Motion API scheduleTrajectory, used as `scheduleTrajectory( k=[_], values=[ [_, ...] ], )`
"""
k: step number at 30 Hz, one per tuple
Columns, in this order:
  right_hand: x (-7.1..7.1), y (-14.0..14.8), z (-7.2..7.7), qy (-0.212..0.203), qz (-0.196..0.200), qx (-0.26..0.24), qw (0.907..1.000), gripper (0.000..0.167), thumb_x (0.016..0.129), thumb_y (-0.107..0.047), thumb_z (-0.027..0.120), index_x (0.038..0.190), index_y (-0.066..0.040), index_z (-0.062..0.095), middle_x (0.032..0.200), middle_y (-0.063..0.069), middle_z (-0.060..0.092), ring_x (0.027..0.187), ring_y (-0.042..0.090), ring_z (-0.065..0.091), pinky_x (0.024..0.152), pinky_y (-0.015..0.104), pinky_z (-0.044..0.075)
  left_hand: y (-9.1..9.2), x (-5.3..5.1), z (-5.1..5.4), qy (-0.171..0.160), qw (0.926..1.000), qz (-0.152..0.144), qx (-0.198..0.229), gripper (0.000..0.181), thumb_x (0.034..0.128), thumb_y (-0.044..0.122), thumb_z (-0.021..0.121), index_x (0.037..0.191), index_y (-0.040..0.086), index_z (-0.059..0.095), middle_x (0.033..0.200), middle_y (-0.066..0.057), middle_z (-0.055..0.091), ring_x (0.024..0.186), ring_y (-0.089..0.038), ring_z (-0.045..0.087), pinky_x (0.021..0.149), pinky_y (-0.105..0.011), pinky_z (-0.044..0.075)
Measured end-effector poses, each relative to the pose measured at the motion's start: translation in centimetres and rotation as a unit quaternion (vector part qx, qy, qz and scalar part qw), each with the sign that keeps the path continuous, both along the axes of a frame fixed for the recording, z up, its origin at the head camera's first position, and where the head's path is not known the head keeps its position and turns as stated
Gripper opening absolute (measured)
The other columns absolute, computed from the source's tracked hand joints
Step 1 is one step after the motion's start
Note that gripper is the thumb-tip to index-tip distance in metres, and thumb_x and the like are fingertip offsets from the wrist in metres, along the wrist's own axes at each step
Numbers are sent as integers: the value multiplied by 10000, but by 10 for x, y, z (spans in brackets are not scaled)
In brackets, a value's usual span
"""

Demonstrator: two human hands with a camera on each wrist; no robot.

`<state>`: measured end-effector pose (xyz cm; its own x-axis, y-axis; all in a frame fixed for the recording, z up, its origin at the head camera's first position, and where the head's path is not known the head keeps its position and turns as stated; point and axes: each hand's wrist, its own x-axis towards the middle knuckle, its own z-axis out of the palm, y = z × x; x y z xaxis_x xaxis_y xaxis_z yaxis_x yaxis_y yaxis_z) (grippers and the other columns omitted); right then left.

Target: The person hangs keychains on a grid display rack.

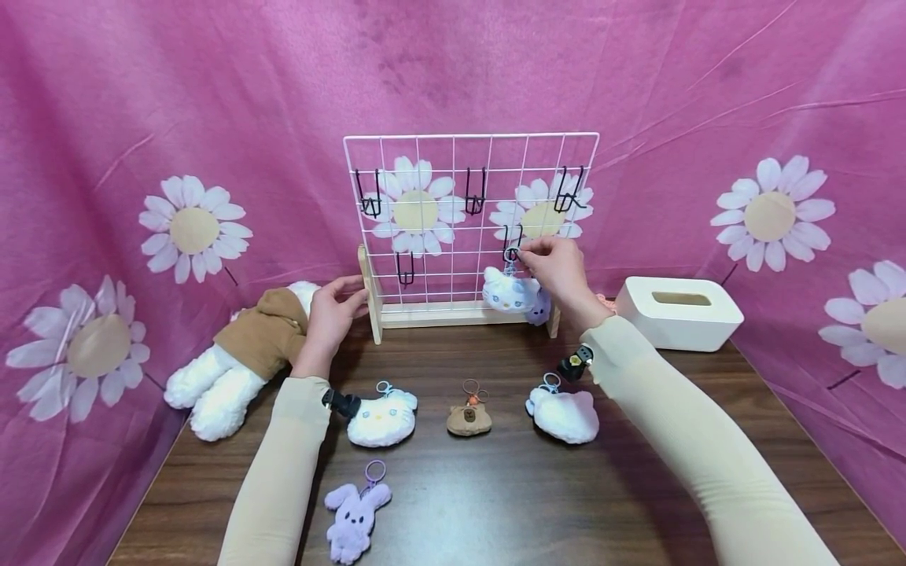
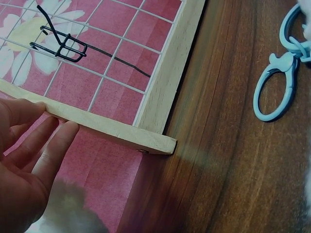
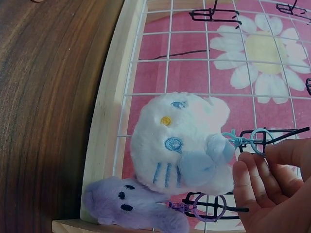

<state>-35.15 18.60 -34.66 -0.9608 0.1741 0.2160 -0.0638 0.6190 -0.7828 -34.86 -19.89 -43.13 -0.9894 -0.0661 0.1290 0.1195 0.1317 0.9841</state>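
White plush cat [image 1: 504, 297] — blue ring [image 3: 252, 139] at black hook [image 3: 290, 135]
Our right hand [image 1: 559, 271] pinches the ring; our uncurled left hand [image 1: 333, 310] touches the white-wire grid's [image 1: 454, 229] left-edge wooden upright [image 1: 372, 297] — presumably steadying.

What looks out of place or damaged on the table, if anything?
The rightmost white plush keychain on the table shows no face, so it seems turned face-down; the left white plush keychain lies face-up. I see nothing spilled or damaged.
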Motion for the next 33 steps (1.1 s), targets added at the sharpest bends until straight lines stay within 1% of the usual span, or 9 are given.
scheduleTrajectory(
  k=[5, 11, 14, 20, 26, 29, 33],
  values=[
    [0, 1, 0, -28, 32, -61, 10000, 246, 1052, -228, 751, 1188, -48, 850, 1169, 167, 818, 964, 163, 650, 755, 202, 519, 0, 0, 0, 5, 10000, 10, 11, 394, 1109, 41, 681, 1487, -70, 660, 1457, -339, 675, 989, -60, 759, 941, -216, 716],
    [2, 3, 1, -42, 140, -145, 9998, 265, 1066, -231, 749, 1215, -32, 841, 1177, 164, 803, 923, 110, 632, 708, 141, 510, 0, 2, 2, 33, 10000, -8, 2, 399, 1111, 38, 676, 1493, -76, 651, 1471, -343, 671, 989, -31, 743, 963, -230, 713],
    [4, 4, 3, -12, 211, -220, 9995, 265, 1061, -231, 765, 1217, -33, 844, 1140, 144, 807, 889, 79, 647, 691, 118, 519, 0, 2, 2, 44, 10000, 0, -21, 397, 1112, 37, 673, 1492, -77, 651, 1469, -343, 671, 990, -35, 746, 956, -218, 712],
    [11, 8, 6, 43, 258, -351, 9990, 242, 1050, -235, 799, 1205, -56, 850, 1009, -2, 798, 867, 41, 645, 683, 120, 533, 1, 1, 2, 71, 10000, 19, 12, 385, 1111, 29, 672, 1481, -77, 660, 1453, -340, 680, 1003, -67, 751, 925, -197, 714],
    [21, 16, 11, 153, 339, -303, 9988, 231, 1037, -256, 823, 1171, -70, 849, 888, -111, 744, 833, 29, 645, 652, 151, 526, 2, 1, 2, 38, 10000, 37, -26, 388, 1112, 32, 673, 1486, -69, 660, 1454, -332, 683, 1025, -96, 753, 943, -213, 714],
    [28, 19, 13, 139, 414, -295, 9986, 238, 1037, -274, 828, 1162, -73, 845, 895, -78, 749, 824, 47, 661, 643, 148, 539, 1, 2, 2, 36, 10000, 13, -46, 391, 1113, 34, 672, 1489, -71, 656, 1455, -333, 682, 1031, -103, 756, 954, -221, 714],
    [41, 20, 14, 58, 650, -201, 9977, 255, 1059, -256, 801, 1208, -52, 830, 1026, 60, 816, 837, 46, 716, 678, 107, 581, 1, 2, 0, 78, 10000, 2, -38, 395, 1111, 27, 671, 1489, -84, 649, 1459, -349, 674, 1033, -100, 757, 945, -210, 712]
  ],
)
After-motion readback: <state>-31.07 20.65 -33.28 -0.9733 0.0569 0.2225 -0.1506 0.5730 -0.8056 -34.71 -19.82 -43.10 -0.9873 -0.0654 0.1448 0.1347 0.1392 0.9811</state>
